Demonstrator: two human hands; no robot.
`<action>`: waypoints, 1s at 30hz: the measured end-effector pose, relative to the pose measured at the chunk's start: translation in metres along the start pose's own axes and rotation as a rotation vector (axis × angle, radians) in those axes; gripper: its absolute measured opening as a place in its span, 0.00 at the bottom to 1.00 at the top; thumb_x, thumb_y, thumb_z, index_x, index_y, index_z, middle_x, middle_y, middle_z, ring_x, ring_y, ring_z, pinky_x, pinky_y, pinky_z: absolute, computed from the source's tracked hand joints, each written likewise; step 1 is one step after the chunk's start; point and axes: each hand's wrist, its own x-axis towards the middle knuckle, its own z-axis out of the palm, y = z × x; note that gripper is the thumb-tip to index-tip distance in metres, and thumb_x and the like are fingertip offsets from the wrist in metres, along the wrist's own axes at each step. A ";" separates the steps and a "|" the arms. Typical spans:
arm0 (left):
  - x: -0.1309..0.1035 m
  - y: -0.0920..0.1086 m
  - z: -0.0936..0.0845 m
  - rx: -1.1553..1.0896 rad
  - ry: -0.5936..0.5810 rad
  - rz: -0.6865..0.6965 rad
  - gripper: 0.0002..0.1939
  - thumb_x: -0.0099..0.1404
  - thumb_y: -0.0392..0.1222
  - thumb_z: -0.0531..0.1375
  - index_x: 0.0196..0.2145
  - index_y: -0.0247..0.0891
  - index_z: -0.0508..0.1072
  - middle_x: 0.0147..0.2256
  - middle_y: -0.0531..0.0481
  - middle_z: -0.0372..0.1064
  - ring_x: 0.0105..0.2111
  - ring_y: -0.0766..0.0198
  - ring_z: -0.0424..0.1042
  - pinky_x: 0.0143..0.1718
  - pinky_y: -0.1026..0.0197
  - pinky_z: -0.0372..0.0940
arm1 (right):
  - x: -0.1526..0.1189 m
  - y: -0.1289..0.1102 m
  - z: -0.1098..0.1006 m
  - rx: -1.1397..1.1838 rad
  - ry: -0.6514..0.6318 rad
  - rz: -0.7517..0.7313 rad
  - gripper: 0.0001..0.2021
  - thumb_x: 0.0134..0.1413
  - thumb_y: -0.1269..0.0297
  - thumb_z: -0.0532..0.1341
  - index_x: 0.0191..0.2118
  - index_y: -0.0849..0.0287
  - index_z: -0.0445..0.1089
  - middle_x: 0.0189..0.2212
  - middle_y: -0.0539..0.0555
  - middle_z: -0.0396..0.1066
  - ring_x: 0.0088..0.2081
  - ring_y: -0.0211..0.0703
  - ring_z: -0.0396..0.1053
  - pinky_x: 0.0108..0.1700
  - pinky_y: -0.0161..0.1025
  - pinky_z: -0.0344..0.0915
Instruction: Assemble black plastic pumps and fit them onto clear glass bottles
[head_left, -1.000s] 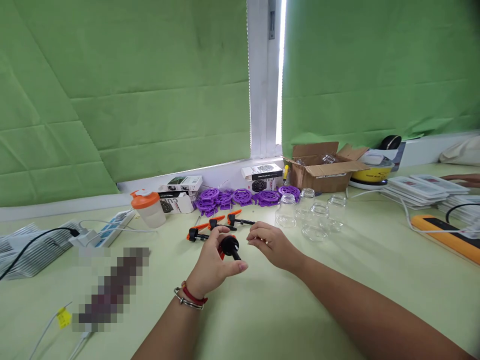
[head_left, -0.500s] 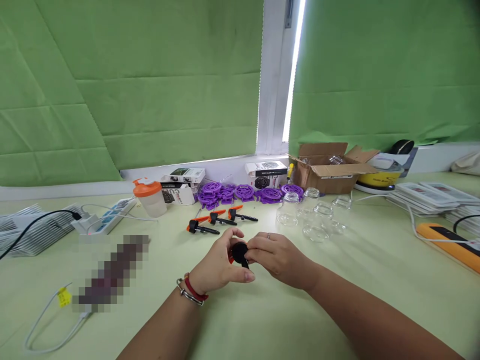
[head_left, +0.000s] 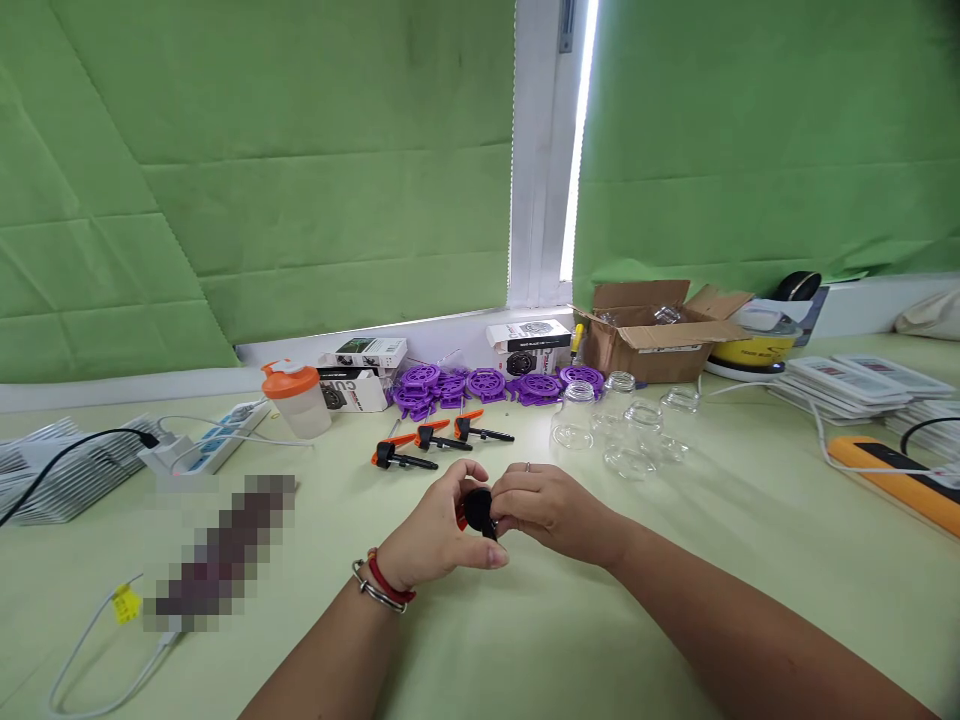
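Note:
My left hand (head_left: 439,530) is wrapped around a small black part (head_left: 478,508) with a round end and a bit of orange at its side. Against the right side of that same part, the fingertips of my right hand (head_left: 551,510) are pinched closed; what exactly they grip is partly hidden. Just beyond my hands lie three black-and-orange assemblies (head_left: 433,440) with thin metal rods. Purple spoked plastic discs (head_left: 486,384) are spread in a row behind them. Several clear glass jars (head_left: 574,420) stand to the right.
An orange-lidded shaker bottle (head_left: 292,395), printed boxes (head_left: 356,388) and an open cardboard box (head_left: 652,345) line the back. At left are a power strip (head_left: 225,440) and a pixelated object (head_left: 225,550). Stacked white packs (head_left: 847,390) and an orange-black bar (head_left: 892,485) sit right.
The view has shifted slightly. My right-hand fingers have moved a little against the black part; my left hand keeps its hold.

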 end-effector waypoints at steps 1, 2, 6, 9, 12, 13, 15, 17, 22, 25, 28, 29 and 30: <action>0.000 0.001 0.000 0.002 0.002 -0.005 0.34 0.43 0.41 0.70 0.44 0.40 0.55 0.34 0.53 0.63 0.32 0.65 0.61 0.35 0.61 0.58 | 0.000 0.000 0.001 -0.003 0.005 -0.001 0.11 0.64 0.62 0.51 0.31 0.58 0.66 0.30 0.53 0.72 0.32 0.36 0.67 0.35 0.34 0.62; 0.000 0.001 0.000 0.004 0.003 -0.007 0.34 0.43 0.41 0.69 0.44 0.40 0.55 0.34 0.53 0.63 0.32 0.65 0.61 0.35 0.61 0.58 | -0.001 0.001 0.001 -0.007 0.012 -0.003 0.12 0.64 0.61 0.51 0.32 0.58 0.66 0.30 0.53 0.72 0.32 0.36 0.67 0.35 0.34 0.62; 0.000 0.003 -0.002 0.001 0.006 -0.014 0.33 0.43 0.41 0.69 0.44 0.40 0.55 0.36 0.52 0.63 0.33 0.65 0.61 0.35 0.61 0.58 | -0.002 0.002 0.004 -0.030 0.047 -0.009 0.10 0.63 0.61 0.52 0.37 0.59 0.68 0.32 0.54 0.73 0.32 0.37 0.67 0.34 0.35 0.62; -0.001 0.003 -0.003 -0.001 0.016 -0.021 0.34 0.43 0.43 0.69 0.43 0.40 0.55 0.36 0.51 0.63 0.34 0.65 0.62 0.35 0.61 0.58 | -0.002 0.002 0.004 -0.049 0.065 -0.019 0.09 0.63 0.62 0.53 0.39 0.58 0.70 0.33 0.54 0.73 0.32 0.37 0.68 0.34 0.35 0.62; 0.000 0.002 -0.005 0.006 0.042 -0.019 0.33 0.43 0.45 0.69 0.43 0.40 0.56 0.36 0.52 0.62 0.33 0.65 0.61 0.34 0.61 0.58 | -0.003 0.003 0.004 -0.050 0.085 -0.009 0.09 0.62 0.62 0.54 0.37 0.58 0.70 0.33 0.54 0.73 0.32 0.37 0.68 0.33 0.35 0.63; 0.000 0.001 -0.005 0.007 0.051 -0.016 0.33 0.44 0.45 0.69 0.43 0.40 0.56 0.36 0.52 0.62 0.33 0.66 0.60 0.34 0.62 0.58 | -0.003 0.004 0.003 -0.040 0.091 0.010 0.09 0.61 0.63 0.55 0.36 0.58 0.70 0.32 0.54 0.73 0.32 0.37 0.68 0.34 0.35 0.63; 0.000 0.000 -0.007 0.006 0.064 -0.010 0.33 0.44 0.45 0.69 0.43 0.40 0.56 0.36 0.52 0.62 0.33 0.66 0.60 0.34 0.62 0.57 | -0.003 0.004 0.003 -0.004 0.107 0.059 0.08 0.60 0.62 0.56 0.34 0.58 0.70 0.32 0.54 0.73 0.33 0.38 0.68 0.35 0.36 0.64; 0.000 -0.001 -0.008 0.002 0.073 -0.003 0.32 0.45 0.46 0.68 0.43 0.40 0.56 0.37 0.52 0.62 0.33 0.67 0.60 0.34 0.63 0.58 | -0.004 0.005 0.003 0.040 0.098 0.097 0.08 0.59 0.61 0.57 0.38 0.58 0.70 0.33 0.55 0.73 0.34 0.39 0.69 0.35 0.37 0.64; 0.000 -0.002 -0.009 0.015 0.093 -0.015 0.33 0.44 0.48 0.69 0.43 0.41 0.56 0.38 0.50 0.62 0.34 0.65 0.61 0.34 0.62 0.59 | -0.003 0.003 -0.001 0.119 0.085 0.121 0.06 0.57 0.62 0.59 0.37 0.57 0.70 0.33 0.54 0.72 0.33 0.39 0.68 0.35 0.37 0.64; 0.000 -0.002 -0.009 0.033 0.097 -0.017 0.33 0.44 0.49 0.68 0.43 0.41 0.56 0.37 0.51 0.62 0.34 0.64 0.61 0.35 0.61 0.58 | -0.003 0.001 -0.003 0.145 0.068 0.159 0.08 0.56 0.60 0.60 0.39 0.58 0.69 0.34 0.55 0.72 0.34 0.40 0.68 0.36 0.37 0.65; 0.000 -0.002 -0.009 0.039 0.097 -0.014 0.33 0.45 0.49 0.68 0.43 0.41 0.56 0.37 0.50 0.63 0.34 0.64 0.61 0.35 0.62 0.58 | -0.003 0.000 -0.004 0.140 0.005 0.192 0.07 0.56 0.60 0.60 0.37 0.57 0.69 0.33 0.54 0.72 0.33 0.40 0.68 0.35 0.37 0.64; 0.000 -0.002 -0.009 0.036 0.091 -0.012 0.33 0.45 0.49 0.68 0.43 0.41 0.55 0.38 0.50 0.63 0.34 0.64 0.62 0.35 0.62 0.58 | -0.003 -0.001 -0.003 0.140 -0.007 0.209 0.07 0.55 0.60 0.60 0.37 0.57 0.69 0.33 0.53 0.72 0.32 0.39 0.68 0.35 0.36 0.64; 0.000 -0.002 -0.009 0.032 0.085 -0.006 0.32 0.45 0.49 0.68 0.43 0.41 0.55 0.38 0.50 0.63 0.35 0.64 0.62 0.35 0.61 0.58 | -0.003 -0.001 -0.003 0.142 -0.012 0.219 0.08 0.54 0.60 0.60 0.38 0.57 0.69 0.33 0.53 0.73 0.32 0.39 0.68 0.35 0.36 0.64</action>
